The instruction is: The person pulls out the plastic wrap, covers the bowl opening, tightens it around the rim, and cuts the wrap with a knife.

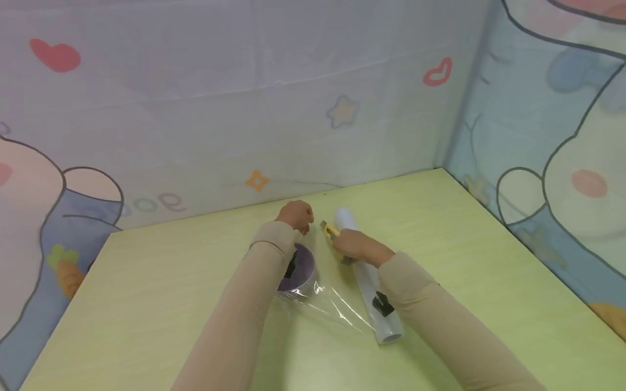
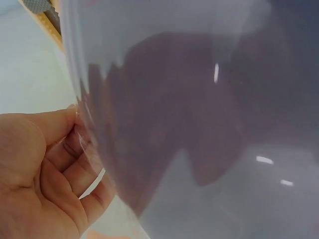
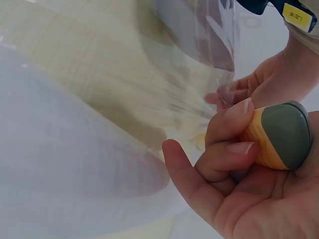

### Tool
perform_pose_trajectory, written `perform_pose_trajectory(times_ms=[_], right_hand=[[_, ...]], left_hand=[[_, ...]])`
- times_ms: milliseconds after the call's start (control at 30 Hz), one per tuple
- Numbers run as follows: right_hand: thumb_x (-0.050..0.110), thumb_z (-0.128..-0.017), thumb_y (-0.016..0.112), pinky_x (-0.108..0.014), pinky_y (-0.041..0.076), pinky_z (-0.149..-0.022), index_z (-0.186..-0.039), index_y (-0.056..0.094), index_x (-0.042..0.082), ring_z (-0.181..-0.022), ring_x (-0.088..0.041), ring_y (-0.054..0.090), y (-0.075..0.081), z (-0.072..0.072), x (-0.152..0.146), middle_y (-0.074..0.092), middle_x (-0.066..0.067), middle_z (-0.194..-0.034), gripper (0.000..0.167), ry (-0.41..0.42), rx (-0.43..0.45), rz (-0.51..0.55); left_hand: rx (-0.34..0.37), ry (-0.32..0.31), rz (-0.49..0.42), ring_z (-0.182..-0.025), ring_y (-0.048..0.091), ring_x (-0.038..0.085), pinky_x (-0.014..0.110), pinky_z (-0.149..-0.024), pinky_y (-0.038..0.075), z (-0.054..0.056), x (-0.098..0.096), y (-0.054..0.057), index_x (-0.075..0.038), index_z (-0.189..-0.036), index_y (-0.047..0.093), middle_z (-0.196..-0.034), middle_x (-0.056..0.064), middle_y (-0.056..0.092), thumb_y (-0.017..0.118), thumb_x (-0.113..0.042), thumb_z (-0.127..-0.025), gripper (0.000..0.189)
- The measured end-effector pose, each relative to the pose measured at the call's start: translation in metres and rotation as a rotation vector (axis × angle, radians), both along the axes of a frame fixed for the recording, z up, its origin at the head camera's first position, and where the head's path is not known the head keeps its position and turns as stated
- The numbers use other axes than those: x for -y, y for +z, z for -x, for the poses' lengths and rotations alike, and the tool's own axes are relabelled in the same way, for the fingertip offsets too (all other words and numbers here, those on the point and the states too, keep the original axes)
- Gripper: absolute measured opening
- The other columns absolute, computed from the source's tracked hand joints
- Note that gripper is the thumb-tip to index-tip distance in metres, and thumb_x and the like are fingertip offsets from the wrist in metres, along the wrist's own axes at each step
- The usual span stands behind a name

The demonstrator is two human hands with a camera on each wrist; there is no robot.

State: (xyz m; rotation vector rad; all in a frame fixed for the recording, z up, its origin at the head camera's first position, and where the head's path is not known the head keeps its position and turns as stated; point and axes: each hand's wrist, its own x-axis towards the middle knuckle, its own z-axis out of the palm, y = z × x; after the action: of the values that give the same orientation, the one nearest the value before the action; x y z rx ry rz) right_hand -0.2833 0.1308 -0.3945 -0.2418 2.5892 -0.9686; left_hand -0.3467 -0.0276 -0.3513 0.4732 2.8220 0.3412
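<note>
A purple bowl (image 1: 307,267) stands on the table, partly hidden by the left sleeve. Clear plastic film (image 1: 337,309) stretches over it from a white roll (image 1: 364,282) lying to its right. At the bowl's far side, my left hand (image 1: 295,215) pinches the film's edge between thumb and fingers; the left wrist view shows the fingertips (image 2: 70,117) right at the gathered film. My right hand (image 1: 359,247) grips a yellow utility knife (image 1: 329,230) above the roll, its front end pointing toward the left hand. In the right wrist view the knife's grey-green butt (image 3: 286,134) shows in the curled fingers.
The pale yellow-green table (image 1: 161,304) reaches back to a printed cloth backdrop (image 1: 195,108). Another printed cloth (image 1: 528,136) hangs along the right side. A dark band with a yellow label (image 3: 297,17) is on the left wrist.
</note>
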Motion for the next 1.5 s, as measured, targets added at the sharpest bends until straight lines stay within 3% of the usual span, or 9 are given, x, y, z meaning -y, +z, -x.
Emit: perform_pose_trajectory(times_ms=[67,100,333,433,567,733,800,1267,1500], right_hand=[[0.015,-0.086,0.046,-0.024,0.043,-0.052,-0.082,0.049,0.006,-0.055,-0.011,0.046,0.006,-0.009,-0.001,0.05,-0.004,-0.072,0.011,-0.034,0.028,0.071],[0.013,-0.086,0.045,-0.025,0.043,-0.052,-0.083,0.049,0.004,-0.054,-0.013,0.047,0.02,-0.022,0.003,0.051,-0.005,-0.072,0.011,-0.12,0.09,0.112],[0.019,-0.092,0.038,-0.02,0.031,-0.048,-0.06,0.044,0.011,-0.044,-0.007,0.033,0.037,-0.048,-0.006,0.039,0.005,-0.051,0.033,-0.058,0.098,0.193],[0.014,-0.087,0.039,-0.021,0.03,-0.049,-0.058,0.045,0.011,-0.044,-0.008,0.032,0.04,-0.056,-0.011,0.038,0.005,-0.049,0.03,-0.051,0.152,0.22],[0.008,-0.079,0.04,-0.023,0.029,-0.05,-0.066,0.049,0.005,-0.046,-0.009,0.033,0.043,-0.066,-0.019,0.039,0.003,-0.051,0.017,-0.033,0.203,0.272],[0.01,-0.082,0.042,-0.024,0.034,-0.053,-0.082,0.055,-0.005,-0.051,-0.011,0.039,0.043,-0.077,-0.026,0.046,0.001,-0.054,0.02,-0.024,0.253,0.337],[0.011,-0.083,0.042,-0.023,0.036,-0.054,-0.08,0.055,-0.003,-0.052,-0.011,0.04,0.042,-0.082,-0.028,0.047,0.001,-0.055,0.02,-0.011,0.265,0.35],[0.017,-0.085,0.047,-0.025,0.037,-0.056,-0.089,0.05,0.002,-0.056,-0.013,0.043,0.051,-0.134,-0.038,0.05,-0.001,-0.062,0.016,0.019,0.258,0.253],[0.02,-0.089,0.046,-0.022,0.034,-0.048,-0.091,0.049,0.001,-0.049,-0.01,0.04,0.05,-0.165,-0.049,0.051,-0.001,-0.063,0.02,0.116,0.364,0.263]], left_hand=[[0.002,0.003,-0.006,-0.076,0.068,0.017,0.031,-0.078,0.051,0.0,0.001,0.0,-0.007,-0.109,0.065,-0.082,0.007,0.072,0.046,-0.012,-0.095,0.024],[0.005,0.008,-0.008,-0.076,0.068,0.017,0.031,-0.079,0.051,0.0,0.001,0.0,-0.007,-0.11,0.064,-0.082,0.007,0.072,0.046,-0.012,-0.095,0.024],[0.004,-0.015,-0.045,-0.08,0.068,0.02,0.034,-0.085,0.049,-0.002,0.004,0.002,-0.005,-0.108,0.064,-0.081,0.008,0.072,0.046,-0.013,-0.095,0.024],[0.013,-0.016,-0.07,-0.079,0.067,0.02,0.035,-0.09,0.047,-0.001,0.005,0.002,-0.005,-0.11,0.063,-0.081,0.008,0.071,0.046,-0.015,-0.096,0.024],[0.032,-0.006,-0.129,-0.08,0.067,0.022,0.037,-0.094,0.045,-0.001,0.005,0.004,-0.005,-0.11,0.062,-0.081,0.009,0.07,0.046,-0.015,-0.096,0.024],[0.032,-0.012,-0.173,-0.082,0.068,0.026,0.038,-0.092,0.046,-0.002,0.007,0.005,-0.002,-0.11,0.062,-0.079,0.01,0.069,0.045,-0.016,-0.096,0.025],[0.029,-0.014,-0.174,-0.081,0.068,0.025,0.037,-0.091,0.047,-0.001,0.007,0.004,-0.003,-0.11,0.062,-0.078,0.009,0.069,0.045,-0.016,-0.096,0.025],[-0.011,-0.014,-0.228,-0.073,0.067,0.018,0.036,-0.089,0.048,0.001,0.005,0.007,-0.002,-0.109,0.062,-0.079,0.008,0.069,0.045,-0.017,-0.096,0.025],[-0.039,-0.001,-0.251,-0.071,0.067,0.018,0.035,-0.086,0.049,0.0,0.004,0.008,-0.003,-0.108,0.062,-0.081,0.01,0.069,0.046,-0.016,-0.096,0.024]])
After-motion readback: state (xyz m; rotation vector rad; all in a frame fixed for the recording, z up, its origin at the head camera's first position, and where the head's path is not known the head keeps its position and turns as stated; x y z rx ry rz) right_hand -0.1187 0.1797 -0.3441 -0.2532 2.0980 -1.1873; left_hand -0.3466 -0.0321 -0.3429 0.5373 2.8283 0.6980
